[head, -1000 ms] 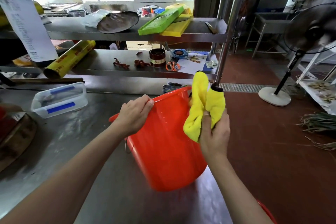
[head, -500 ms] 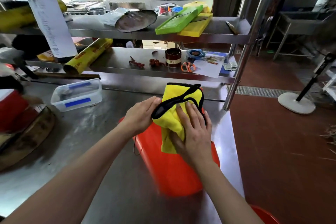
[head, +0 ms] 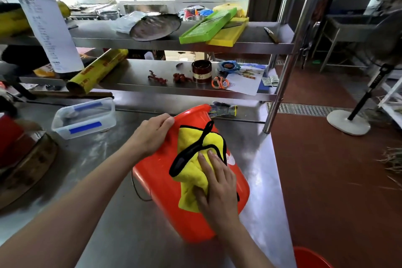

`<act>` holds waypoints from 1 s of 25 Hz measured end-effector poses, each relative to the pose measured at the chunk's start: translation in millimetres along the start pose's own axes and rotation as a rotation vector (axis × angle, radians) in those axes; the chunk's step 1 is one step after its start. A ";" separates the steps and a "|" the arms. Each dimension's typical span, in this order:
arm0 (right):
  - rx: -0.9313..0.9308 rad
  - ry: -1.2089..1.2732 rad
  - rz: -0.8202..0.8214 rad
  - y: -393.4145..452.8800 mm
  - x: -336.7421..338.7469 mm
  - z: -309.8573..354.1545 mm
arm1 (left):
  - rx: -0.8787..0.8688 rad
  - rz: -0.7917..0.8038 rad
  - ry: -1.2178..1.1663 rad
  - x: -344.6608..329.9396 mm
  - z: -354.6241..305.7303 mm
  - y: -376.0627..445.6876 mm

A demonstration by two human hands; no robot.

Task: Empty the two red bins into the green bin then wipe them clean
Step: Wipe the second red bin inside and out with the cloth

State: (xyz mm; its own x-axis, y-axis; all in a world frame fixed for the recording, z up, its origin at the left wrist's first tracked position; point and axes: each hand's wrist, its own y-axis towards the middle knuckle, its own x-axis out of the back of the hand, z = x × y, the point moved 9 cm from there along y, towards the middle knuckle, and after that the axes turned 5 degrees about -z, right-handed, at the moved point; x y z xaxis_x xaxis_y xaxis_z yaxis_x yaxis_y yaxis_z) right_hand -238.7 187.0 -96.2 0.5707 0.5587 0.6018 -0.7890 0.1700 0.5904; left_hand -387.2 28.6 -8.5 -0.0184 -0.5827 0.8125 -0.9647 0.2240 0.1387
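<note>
The red bin (head: 191,191), held upright a second ago, has been laid on its side on the tabletop (head: 108,213). The yellow cloth (head: 193,172), previously lifted at 12 o'clock, is now pressed flat against the bin's wall by the right hand (head: 219,189).

Honestly not much was readable. The paper sheet (head: 50,35) hanging at about 10 o'clock had lines of print, too blurry to make out. The small round tin (head: 201,71) up at 12 o'clock carried a gold label with characters I couldn't read. Yellow roll (head: 97,70) had smudged lettering too.
</note>
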 end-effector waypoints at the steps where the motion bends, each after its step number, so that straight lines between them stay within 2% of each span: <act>1: 0.001 -0.004 -0.005 0.7 1.5 -3.3 | -0.005 0.005 -0.008 -1.3 -0.8 1.1; 7: 0.170 -0.113 0.081 23.2 0.3 27.1 | -0.098 0.165 -0.059 -13.6 -25.8 -1.5; 12: 0.171 -0.193 0.082 36.0 -5.1 41.1 | -0.147 0.136 0.018 -18.2 -29.2 -10.6; 17: 0.143 -0.158 0.043 23.9 -6.1 33.4 | -0.389 0.051 0.118 -15.0 -53.5 -33.1; 25: 0.128 -0.109 0.036 20.4 -3.7 30.8 | -0.332 0.080 0.030 -12.4 -44.0 -29.9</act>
State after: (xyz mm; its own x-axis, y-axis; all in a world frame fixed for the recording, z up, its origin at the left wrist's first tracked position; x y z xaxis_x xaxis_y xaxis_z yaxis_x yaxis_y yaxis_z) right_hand -249.9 163.4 -69.8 0.5697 0.4696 0.6745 -0.7779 0.0431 0.6270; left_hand -346.5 63.5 2.2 -0.0778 -0.5306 0.8440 -0.8221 0.5130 0.2467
